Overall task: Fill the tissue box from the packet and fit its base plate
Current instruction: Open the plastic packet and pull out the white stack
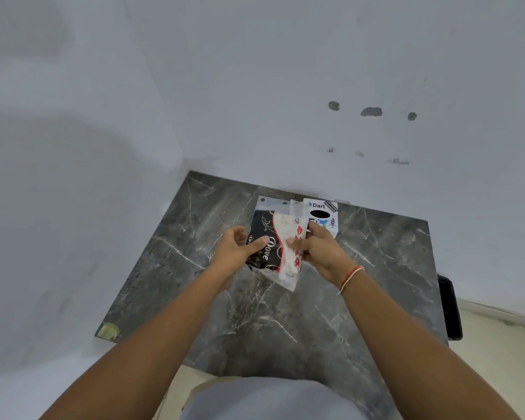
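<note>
Above the marble tabletop [285,322], the left hand [235,250] and right hand [319,248] have their fingers clamped on the soft, light, crinkly packet [273,250], best gripped at its edges, with the white tissue box [322,213] just behind.

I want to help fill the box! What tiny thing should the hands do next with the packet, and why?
Probably pull the black, white and red plastic tissue packet open. Both the left hand and the right hand grip it above the dark marble table, and the white tissue box with the oval slot stands behind, waiting.
</note>
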